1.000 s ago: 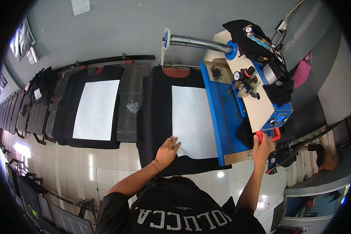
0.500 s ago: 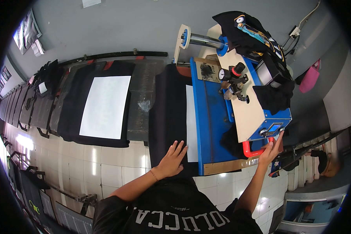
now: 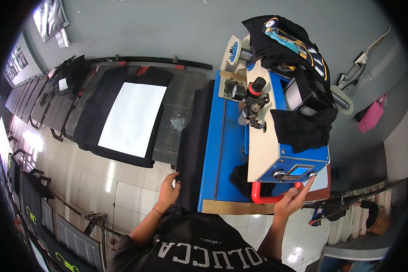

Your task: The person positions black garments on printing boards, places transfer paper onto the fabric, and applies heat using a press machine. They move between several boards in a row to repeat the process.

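A blue heat press (image 3: 226, 145) with a cream-coloured head and a small control panel (image 3: 299, 171) now covers the black garment (image 3: 190, 145), which shows only as a strip at the press's left side. My right hand (image 3: 292, 199) rests on the red handle (image 3: 263, 198) and its forefinger reaches up to the panel's lower right corner. My left hand (image 3: 168, 192) lies with spread fingers on the near edge of the black garment. Black printed shirts (image 3: 290, 41) are draped over the top of the press.
To the left a second black shirt with a white sheet (image 3: 132, 119) lies on a platen, and more platens (image 3: 41, 99) run off along the grey wall. White floor tiles (image 3: 118, 181) lie below. Printed dark panels (image 3: 72, 238) stand at lower left. A pink bag (image 3: 371, 115) hangs right.
The blue press has slid left over the garment and its white sheet, hiding the sheet. My right hand went with the red handle; my left hand slipped down to the garment's near edge.
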### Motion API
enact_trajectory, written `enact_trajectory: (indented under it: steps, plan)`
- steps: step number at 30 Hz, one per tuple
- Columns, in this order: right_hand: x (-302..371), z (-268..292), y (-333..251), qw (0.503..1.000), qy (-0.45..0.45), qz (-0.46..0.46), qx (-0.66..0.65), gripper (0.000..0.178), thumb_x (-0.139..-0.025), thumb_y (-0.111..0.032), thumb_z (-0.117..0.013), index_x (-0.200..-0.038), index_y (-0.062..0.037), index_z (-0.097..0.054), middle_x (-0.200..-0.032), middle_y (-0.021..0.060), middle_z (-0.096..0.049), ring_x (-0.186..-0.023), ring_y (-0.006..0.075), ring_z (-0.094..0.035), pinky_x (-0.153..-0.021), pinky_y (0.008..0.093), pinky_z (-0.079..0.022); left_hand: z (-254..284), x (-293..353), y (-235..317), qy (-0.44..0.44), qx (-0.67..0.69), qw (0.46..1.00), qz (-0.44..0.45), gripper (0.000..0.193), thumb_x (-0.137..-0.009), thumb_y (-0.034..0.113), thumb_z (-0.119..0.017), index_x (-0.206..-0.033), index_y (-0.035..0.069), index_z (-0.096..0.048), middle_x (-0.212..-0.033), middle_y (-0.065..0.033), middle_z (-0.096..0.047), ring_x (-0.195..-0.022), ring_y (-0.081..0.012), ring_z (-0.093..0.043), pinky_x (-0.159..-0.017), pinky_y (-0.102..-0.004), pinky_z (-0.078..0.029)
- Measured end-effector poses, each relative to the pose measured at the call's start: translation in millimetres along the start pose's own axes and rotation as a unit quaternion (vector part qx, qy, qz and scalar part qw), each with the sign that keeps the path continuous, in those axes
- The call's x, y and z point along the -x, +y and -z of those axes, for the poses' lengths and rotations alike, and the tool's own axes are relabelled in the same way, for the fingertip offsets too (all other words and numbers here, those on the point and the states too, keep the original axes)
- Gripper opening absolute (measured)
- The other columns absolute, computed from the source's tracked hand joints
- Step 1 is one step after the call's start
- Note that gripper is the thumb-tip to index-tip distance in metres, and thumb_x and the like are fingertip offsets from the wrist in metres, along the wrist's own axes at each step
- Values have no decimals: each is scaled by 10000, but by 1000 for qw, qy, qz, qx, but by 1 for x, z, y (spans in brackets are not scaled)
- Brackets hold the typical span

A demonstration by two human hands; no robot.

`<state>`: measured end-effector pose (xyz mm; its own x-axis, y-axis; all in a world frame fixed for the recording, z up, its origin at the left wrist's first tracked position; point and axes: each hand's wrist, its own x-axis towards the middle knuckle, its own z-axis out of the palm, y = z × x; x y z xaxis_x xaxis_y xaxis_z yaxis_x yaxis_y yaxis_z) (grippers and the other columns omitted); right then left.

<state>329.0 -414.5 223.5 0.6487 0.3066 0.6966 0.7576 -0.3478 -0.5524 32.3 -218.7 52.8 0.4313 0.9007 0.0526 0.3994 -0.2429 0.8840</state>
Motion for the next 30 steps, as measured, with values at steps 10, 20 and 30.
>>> enact_trajectory:
  steps: [10,20,30]
  plan:
    - [2,8,6,999,-29,-14,-13,710,-796,-101,-452,-1456,109,-296,-688,55,-557,-585,136,-560,-566,268,-461,-4,32,9,21,-5,1000,21,280,-839,24,-609,-1114,-27,-618,-1103,-207,-640,-1027,-363,-621,-916,-389,-493]
    - [31,4,-27,985,72,-78,-135,504,-949,-69,-475,-1429,28,-354,-754,89,-568,-764,174,-554,-869,320,-453,95,-19,-81,185,278,910,244,449,-935,192,-558,-1346,29,-476,-1105,-80,-600,-935,-181,-623,-778,-323,-498]
    - [113,-114,-211,736,-534,-193,-369,227,-943,-154,-587,-1079,27,-596,-779,106,-662,-695,155,-624,-656,272,-478,209,-101,-175,282,459,772,339,343,-904,146,-559,-1226,61,-477,-1038,-66,-564,-855,-176,-597,-724,-318,-515]
